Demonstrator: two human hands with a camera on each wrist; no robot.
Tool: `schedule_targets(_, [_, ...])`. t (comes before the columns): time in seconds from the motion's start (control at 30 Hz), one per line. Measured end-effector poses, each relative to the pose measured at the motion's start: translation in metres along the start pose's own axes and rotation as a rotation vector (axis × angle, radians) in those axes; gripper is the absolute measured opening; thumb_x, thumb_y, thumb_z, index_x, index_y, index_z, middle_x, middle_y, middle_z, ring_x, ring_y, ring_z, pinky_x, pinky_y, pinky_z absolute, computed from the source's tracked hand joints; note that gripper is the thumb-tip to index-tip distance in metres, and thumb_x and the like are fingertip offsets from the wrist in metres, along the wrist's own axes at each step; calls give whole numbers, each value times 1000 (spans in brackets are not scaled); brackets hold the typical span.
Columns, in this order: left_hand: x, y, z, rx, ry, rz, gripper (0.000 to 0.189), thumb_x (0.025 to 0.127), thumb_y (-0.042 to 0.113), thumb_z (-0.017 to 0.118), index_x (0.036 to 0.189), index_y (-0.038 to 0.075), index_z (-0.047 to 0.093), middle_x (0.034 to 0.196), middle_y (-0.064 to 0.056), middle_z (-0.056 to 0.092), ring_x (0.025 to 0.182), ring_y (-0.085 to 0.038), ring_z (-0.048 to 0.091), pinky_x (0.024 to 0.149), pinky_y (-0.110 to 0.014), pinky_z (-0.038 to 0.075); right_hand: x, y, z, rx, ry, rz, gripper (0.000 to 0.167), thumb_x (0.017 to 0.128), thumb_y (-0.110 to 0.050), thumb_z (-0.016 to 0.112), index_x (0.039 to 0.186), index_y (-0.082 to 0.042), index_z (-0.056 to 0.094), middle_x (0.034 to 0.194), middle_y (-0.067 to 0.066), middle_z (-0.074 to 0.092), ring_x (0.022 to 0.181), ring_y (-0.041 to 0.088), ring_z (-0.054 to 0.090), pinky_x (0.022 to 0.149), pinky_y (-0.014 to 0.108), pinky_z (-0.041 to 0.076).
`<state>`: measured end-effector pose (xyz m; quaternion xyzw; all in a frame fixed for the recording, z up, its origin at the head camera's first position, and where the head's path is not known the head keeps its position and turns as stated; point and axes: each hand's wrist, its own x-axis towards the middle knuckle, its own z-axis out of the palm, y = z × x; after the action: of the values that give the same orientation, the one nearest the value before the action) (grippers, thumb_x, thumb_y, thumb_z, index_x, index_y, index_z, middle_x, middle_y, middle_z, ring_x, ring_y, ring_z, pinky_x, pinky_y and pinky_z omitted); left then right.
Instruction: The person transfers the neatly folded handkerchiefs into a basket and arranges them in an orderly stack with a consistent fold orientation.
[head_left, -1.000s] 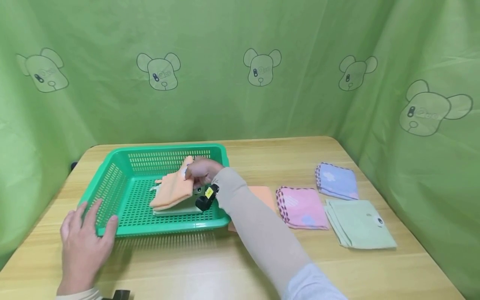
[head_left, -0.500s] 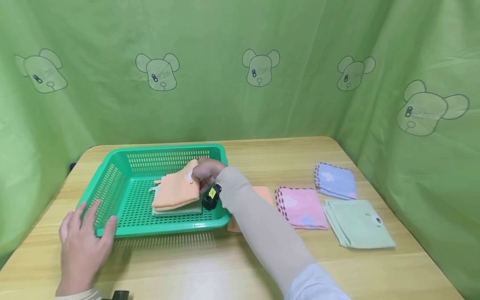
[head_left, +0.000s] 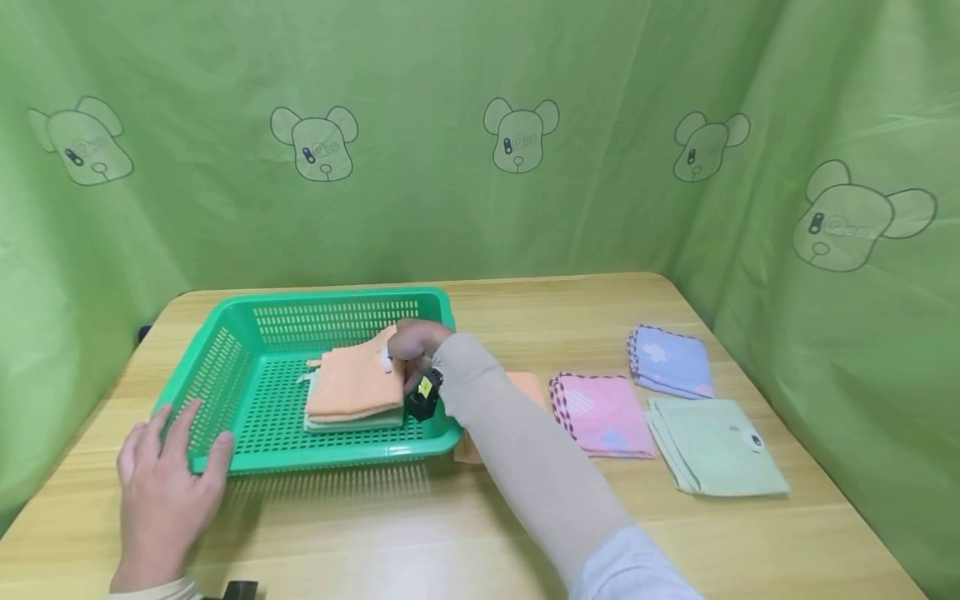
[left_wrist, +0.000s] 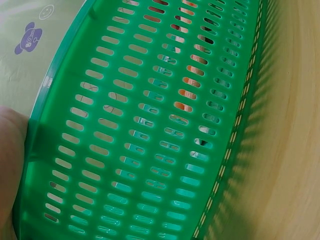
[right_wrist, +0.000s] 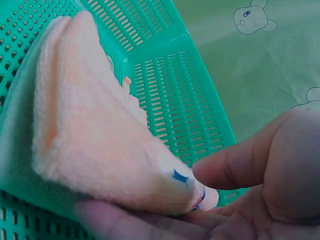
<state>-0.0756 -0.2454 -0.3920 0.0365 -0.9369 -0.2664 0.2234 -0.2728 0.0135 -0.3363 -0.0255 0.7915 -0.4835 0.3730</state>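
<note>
A green plastic basket (head_left: 322,457) stands on the left part of the table. Inside it, a folded orange towel (head_left: 352,385) lies over a folded pale green towel (head_left: 356,425), which shows only along its front and left edges. My right hand (head_left: 418,340) pinches the orange towel at its right end, thumb on top and fingers beneath in the right wrist view, near a printed blue mark. That end is slightly raised. My left hand (head_left: 167,492) rests with spread fingers at the basket's front-left corner, touching the rim.
Right of the basket, a second orange towel (head_left: 528,387) lies partly hidden by my right forearm. Beyond it are a folded pink towel (head_left: 603,417), a blue towel (head_left: 675,362) and a light green towel (head_left: 720,450). Green curtains (head_left: 420,217) surround the wooden table (head_left: 352,533).
My right hand has shifted slightly right and down with the orange towel, which now lies flatter over the pale green one. My left hand has stayed at the basket corner.
</note>
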Motion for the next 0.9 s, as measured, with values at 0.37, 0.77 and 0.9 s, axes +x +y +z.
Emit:
schedule_targets(0.37, [-1,-1,1,-2,-1,-9,60,98,35,49,147,2,35,149,-35,23,139,-53,8,110,-65,1,0,-2,-2,-29,32,20,63,99,-2,32,155,-4,3,153,28,21,117,54,49,68,49,58])
schedule_targets(0.77, [0,0,0,-6,-4,-8,59,99,34,49,147,2,35,149,-35,22,139,-53,8,110,-65,0,1,-1,-4,-53,28,6,61,103,-9,34,155,-5,3,159,18,12,129,51,38,69,47,58])
schedule_targets(0.9, [0,0,0,-7,-1,-4,59,98,34,49,146,2,36,149,-35,23,138,-54,8,110,-65,1,2,0,-3,-28,9,11,62,102,-9,36,155,-6,3,159,20,13,131,49,36,70,51,57])
